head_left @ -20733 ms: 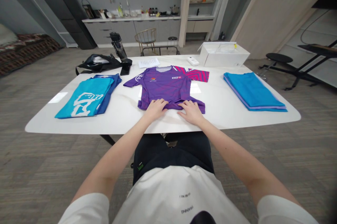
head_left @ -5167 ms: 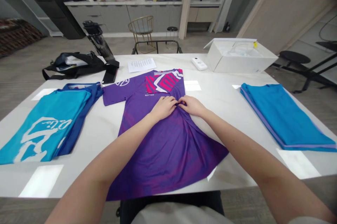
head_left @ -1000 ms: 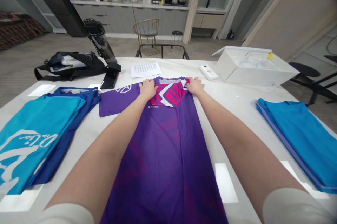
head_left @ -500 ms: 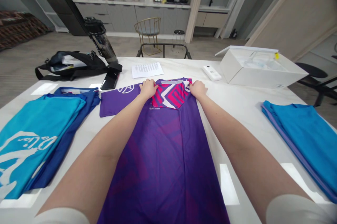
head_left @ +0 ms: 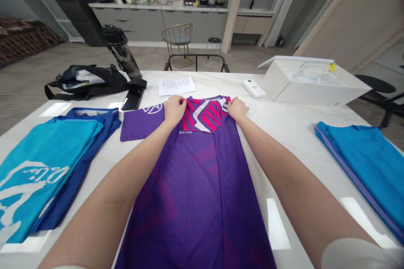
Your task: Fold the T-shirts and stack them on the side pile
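Observation:
A purple sports jersey (head_left: 198, 185) lies lengthwise on the white table (head_left: 290, 126), its right sleeve with a pink and white pattern (head_left: 204, 114) folded over the chest. The left sleeve (head_left: 139, 121) still sticks out flat to the left. My left hand (head_left: 174, 108) pinches the jersey's top edge by the collar on the left. My right hand (head_left: 236, 108) grips the same top edge on the right. Both arms stretch out over the jersey's body.
A light blue shirt with white print (head_left: 41, 168) lies on darker blue ones at the left. Folded blue shirts (head_left: 362, 155) are stacked at the right. Behind stand a black bag (head_left: 88, 81), a dark bottle (head_left: 121, 52), a phone (head_left: 131, 98), a paper sheet (head_left: 176, 85), a white device (head_left: 254, 89) and an open white box (head_left: 312, 81).
Both hands have drawn the jersey's top edge slightly toward me, and the collar area has lifted off the table. The rest lies as before.

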{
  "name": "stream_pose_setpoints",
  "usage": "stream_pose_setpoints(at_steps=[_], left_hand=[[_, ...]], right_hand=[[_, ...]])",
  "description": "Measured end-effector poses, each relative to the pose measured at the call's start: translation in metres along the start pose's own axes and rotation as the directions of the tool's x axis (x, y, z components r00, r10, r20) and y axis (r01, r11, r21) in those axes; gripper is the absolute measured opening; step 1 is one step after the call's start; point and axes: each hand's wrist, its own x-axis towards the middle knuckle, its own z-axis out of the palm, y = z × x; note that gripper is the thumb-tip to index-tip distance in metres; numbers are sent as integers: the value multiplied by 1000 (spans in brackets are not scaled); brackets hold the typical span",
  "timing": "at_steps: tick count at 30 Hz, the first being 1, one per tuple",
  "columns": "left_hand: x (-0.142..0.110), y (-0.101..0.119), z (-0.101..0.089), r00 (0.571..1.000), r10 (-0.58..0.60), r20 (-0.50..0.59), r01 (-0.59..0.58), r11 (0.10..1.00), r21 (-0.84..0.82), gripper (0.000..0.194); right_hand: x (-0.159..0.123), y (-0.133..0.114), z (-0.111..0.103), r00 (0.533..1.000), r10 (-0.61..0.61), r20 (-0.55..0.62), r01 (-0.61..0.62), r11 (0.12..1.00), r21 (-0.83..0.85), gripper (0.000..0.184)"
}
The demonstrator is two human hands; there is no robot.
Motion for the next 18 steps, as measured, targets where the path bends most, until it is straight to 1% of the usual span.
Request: stream_pose_setpoints(at_steps=[4,5,8,9,10,12,13,16,18], left_hand=[[-1,0,-4,1000,0,-14,0,1000,17,28],[-1,0,-5,1000,-21,4,20,999,45,28],[-1,-2,-6,983,-137,126,120,984,135,27],[0,-3,-6,975,-164,148,140,978,157,28],[2,-4,-6,974,-175,146,149,974,171,31],[7,-10,-4,980,-162,117,139,973,182,37],[11,-15,-2,980,-155,128,131,975,178,40],[23,-32,7,960,-120,254,88,987,133,43],[31,-43,13,950,-93,299,61,992,114,43]], right_hand=[[-1,-1,0,1000,-14,0,14,999,-40,31],[-1,-1,0,1000,-19,1,19,999,-44,31],[-2,-2,0,1000,-28,3,28,998,-55,31],[-3,-2,-1,1000,-27,3,27,998,-55,31],[-3,-3,-1,1000,-25,3,25,998,-52,32],[-2,-4,-2,1000,-17,3,17,999,-31,37],[0,-4,-2,1000,-13,2,13,1000,-17,39],[10,-5,0,1000,-3,1,3,1000,16,44],[20,-6,3,1000,2,-2,-2,1000,24,44]])
